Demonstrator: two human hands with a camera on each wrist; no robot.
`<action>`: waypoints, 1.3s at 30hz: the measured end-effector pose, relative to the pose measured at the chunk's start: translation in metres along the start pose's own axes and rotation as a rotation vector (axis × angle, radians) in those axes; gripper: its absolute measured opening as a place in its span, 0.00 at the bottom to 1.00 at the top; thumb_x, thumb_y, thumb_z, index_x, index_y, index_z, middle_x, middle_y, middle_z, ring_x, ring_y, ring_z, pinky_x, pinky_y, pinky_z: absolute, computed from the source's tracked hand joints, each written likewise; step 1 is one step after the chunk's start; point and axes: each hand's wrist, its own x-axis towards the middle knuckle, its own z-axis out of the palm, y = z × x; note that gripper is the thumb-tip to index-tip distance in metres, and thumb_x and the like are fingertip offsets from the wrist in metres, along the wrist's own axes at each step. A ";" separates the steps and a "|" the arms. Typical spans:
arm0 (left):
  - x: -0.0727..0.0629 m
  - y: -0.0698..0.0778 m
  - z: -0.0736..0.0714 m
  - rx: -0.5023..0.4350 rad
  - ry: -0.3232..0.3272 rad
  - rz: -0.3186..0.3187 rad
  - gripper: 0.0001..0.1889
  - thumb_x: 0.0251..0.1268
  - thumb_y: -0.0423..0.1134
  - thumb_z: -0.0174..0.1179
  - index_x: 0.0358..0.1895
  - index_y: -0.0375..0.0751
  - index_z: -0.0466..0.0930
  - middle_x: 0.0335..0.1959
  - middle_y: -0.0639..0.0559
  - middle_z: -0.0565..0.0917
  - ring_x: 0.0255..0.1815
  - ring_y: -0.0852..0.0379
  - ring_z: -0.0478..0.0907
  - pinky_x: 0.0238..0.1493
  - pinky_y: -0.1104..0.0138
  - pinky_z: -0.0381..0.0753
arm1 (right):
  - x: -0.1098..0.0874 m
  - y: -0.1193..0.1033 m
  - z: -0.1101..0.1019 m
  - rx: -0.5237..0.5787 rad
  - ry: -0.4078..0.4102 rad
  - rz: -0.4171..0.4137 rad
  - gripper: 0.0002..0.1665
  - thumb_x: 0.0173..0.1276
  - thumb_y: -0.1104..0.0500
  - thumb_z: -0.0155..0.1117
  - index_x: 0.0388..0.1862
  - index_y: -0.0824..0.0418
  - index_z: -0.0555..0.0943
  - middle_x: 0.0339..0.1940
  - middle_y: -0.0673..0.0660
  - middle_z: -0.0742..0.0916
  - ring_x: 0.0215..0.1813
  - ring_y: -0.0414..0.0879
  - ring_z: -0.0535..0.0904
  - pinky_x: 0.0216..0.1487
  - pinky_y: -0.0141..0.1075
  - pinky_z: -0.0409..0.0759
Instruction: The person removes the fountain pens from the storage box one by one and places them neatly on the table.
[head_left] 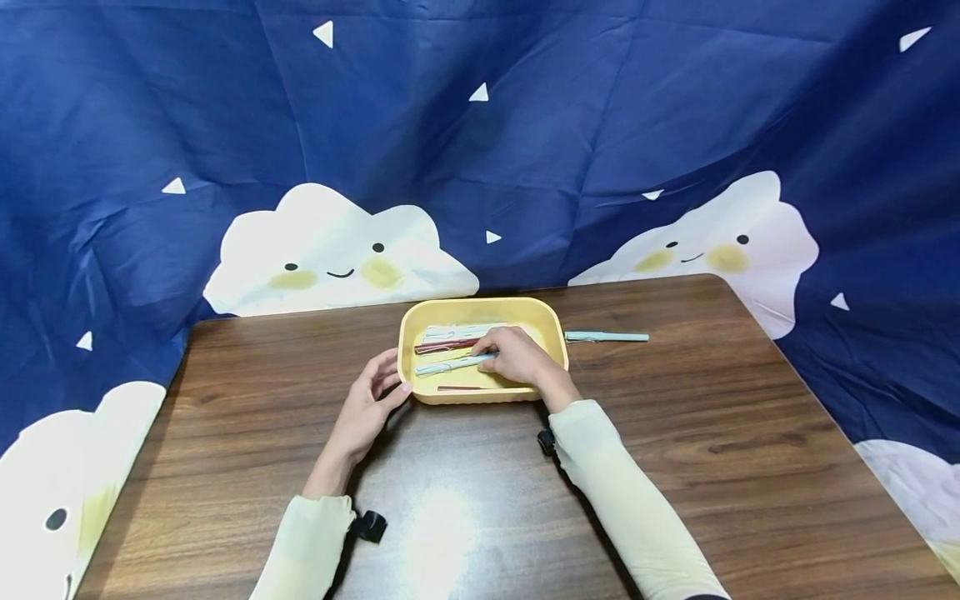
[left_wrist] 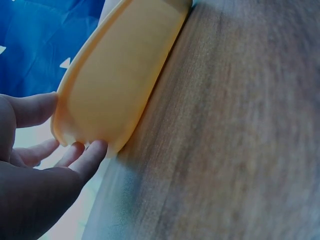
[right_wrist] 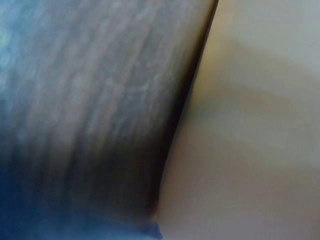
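Note:
A yellow plastic tray (head_left: 480,398) stands near the back edge of the table. My left hand (head_left: 367,412) holds its left end, thumb at the front corner and fingers along the side; the left wrist view shows these fingertips against the tray wall (left_wrist: 110,75). Inside the tray, my right hand (head_left: 517,357) pinches a light blue pen (head_left: 450,365) by its right part. Behind it lie a dark red pen (head_left: 442,345) and pale pens (head_left: 457,331). A thin dark red strip (head_left: 459,387) shows by the front wall. In the right wrist view the hand is hidden.
Another light blue pen (head_left: 609,337) lies on the wooden table (head_left: 712,433) just right of the tray. Behind the table hangs a blue cloth (head_left: 525,167) with clouds. Both wrists wear small black cameras, the left one (head_left: 369,527) close over the tabletop.

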 end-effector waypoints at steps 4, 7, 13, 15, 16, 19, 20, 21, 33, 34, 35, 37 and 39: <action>0.000 -0.001 0.001 -0.002 0.001 0.003 0.32 0.71 0.27 0.60 0.75 0.35 0.61 0.68 0.35 0.70 0.66 0.41 0.70 0.55 0.74 0.73 | 0.000 0.001 0.001 0.006 -0.009 0.012 0.12 0.63 0.61 0.76 0.47 0.59 0.90 0.47 0.53 0.89 0.53 0.50 0.83 0.57 0.42 0.78; -0.001 0.000 0.001 -0.003 0.000 0.003 0.32 0.71 0.27 0.60 0.75 0.35 0.61 0.68 0.35 0.70 0.66 0.41 0.70 0.55 0.74 0.74 | 0.000 0.001 0.001 0.008 -0.016 0.018 0.12 0.63 0.61 0.76 0.46 0.59 0.90 0.46 0.53 0.89 0.53 0.50 0.83 0.57 0.42 0.78; 0.000 0.000 0.000 -0.008 -0.005 -0.001 0.32 0.71 0.27 0.60 0.76 0.35 0.61 0.69 0.35 0.70 0.67 0.41 0.70 0.55 0.74 0.74 | 0.000 0.000 0.001 0.006 -0.016 0.013 0.08 0.63 0.62 0.76 0.41 0.58 0.91 0.41 0.51 0.89 0.45 0.45 0.82 0.51 0.39 0.79; 0.000 0.000 0.000 -0.009 -0.007 0.000 0.32 0.71 0.27 0.60 0.76 0.35 0.60 0.69 0.35 0.70 0.67 0.41 0.70 0.55 0.74 0.74 | 0.000 0.000 0.001 0.007 -0.021 0.015 0.06 0.63 0.62 0.76 0.39 0.58 0.91 0.39 0.50 0.89 0.41 0.43 0.81 0.49 0.38 0.79; 0.000 0.000 0.000 -0.009 -0.008 0.001 0.32 0.71 0.27 0.60 0.76 0.35 0.60 0.69 0.35 0.70 0.67 0.41 0.70 0.55 0.74 0.74 | 0.000 0.000 0.001 0.006 -0.023 0.015 0.06 0.62 0.62 0.76 0.39 0.58 0.91 0.38 0.49 0.89 0.40 0.43 0.81 0.48 0.38 0.79; 0.000 0.000 0.000 -0.010 -0.005 0.003 0.32 0.71 0.27 0.60 0.75 0.35 0.61 0.68 0.35 0.70 0.67 0.41 0.70 0.55 0.74 0.74 | 0.001 0.000 0.001 0.009 -0.029 0.025 0.06 0.63 0.63 0.76 0.39 0.57 0.91 0.38 0.48 0.90 0.40 0.42 0.81 0.48 0.38 0.79; 0.000 -0.001 0.000 -0.009 -0.004 0.003 0.32 0.71 0.27 0.60 0.75 0.35 0.61 0.68 0.35 0.70 0.67 0.41 0.70 0.55 0.74 0.74 | 0.001 0.000 0.001 0.008 -0.030 0.027 0.06 0.63 0.63 0.76 0.39 0.57 0.91 0.38 0.48 0.90 0.41 0.42 0.81 0.49 0.38 0.79; 0.000 -0.001 0.000 -0.010 -0.003 0.004 0.32 0.71 0.27 0.60 0.75 0.35 0.61 0.68 0.35 0.70 0.66 0.41 0.70 0.55 0.74 0.74 | 0.001 0.000 0.001 0.008 -0.030 0.028 0.05 0.63 0.63 0.76 0.38 0.57 0.91 0.38 0.48 0.90 0.41 0.42 0.81 0.49 0.38 0.79; -0.001 -0.001 0.001 -0.004 0.008 0.003 0.32 0.71 0.27 0.60 0.75 0.35 0.61 0.68 0.35 0.71 0.66 0.41 0.70 0.55 0.74 0.73 | 0.000 0.001 0.002 0.021 -0.054 -0.023 0.03 0.65 0.64 0.74 0.37 0.58 0.90 0.34 0.47 0.89 0.38 0.41 0.80 0.47 0.38 0.79; -0.001 -0.002 0.001 -0.005 0.008 0.002 0.32 0.71 0.27 0.60 0.75 0.35 0.61 0.68 0.35 0.71 0.66 0.41 0.70 0.55 0.74 0.74 | 0.000 0.001 0.001 0.020 -0.053 -0.025 0.03 0.65 0.64 0.74 0.37 0.58 0.90 0.34 0.48 0.89 0.38 0.42 0.80 0.47 0.38 0.79; -0.001 -0.002 0.001 -0.006 0.009 0.002 0.32 0.70 0.27 0.61 0.75 0.35 0.62 0.68 0.35 0.71 0.66 0.41 0.70 0.55 0.74 0.74 | 0.000 0.001 0.001 0.018 -0.049 -0.027 0.03 0.65 0.64 0.74 0.37 0.58 0.90 0.35 0.48 0.89 0.38 0.42 0.80 0.47 0.39 0.79; -0.001 -0.002 0.000 -0.009 0.007 0.005 0.32 0.70 0.26 0.61 0.75 0.35 0.62 0.68 0.35 0.71 0.66 0.40 0.70 0.55 0.74 0.74 | 0.000 0.001 0.001 0.010 -0.034 -0.028 0.03 0.65 0.63 0.74 0.37 0.58 0.90 0.36 0.48 0.89 0.40 0.43 0.81 0.49 0.39 0.79; 0.000 -0.002 0.000 -0.010 0.008 0.007 0.32 0.70 0.26 0.61 0.75 0.35 0.62 0.68 0.35 0.71 0.66 0.41 0.71 0.55 0.74 0.74 | 0.001 0.001 0.001 0.006 -0.022 -0.035 0.03 0.65 0.63 0.74 0.37 0.58 0.89 0.37 0.49 0.89 0.41 0.44 0.81 0.50 0.40 0.79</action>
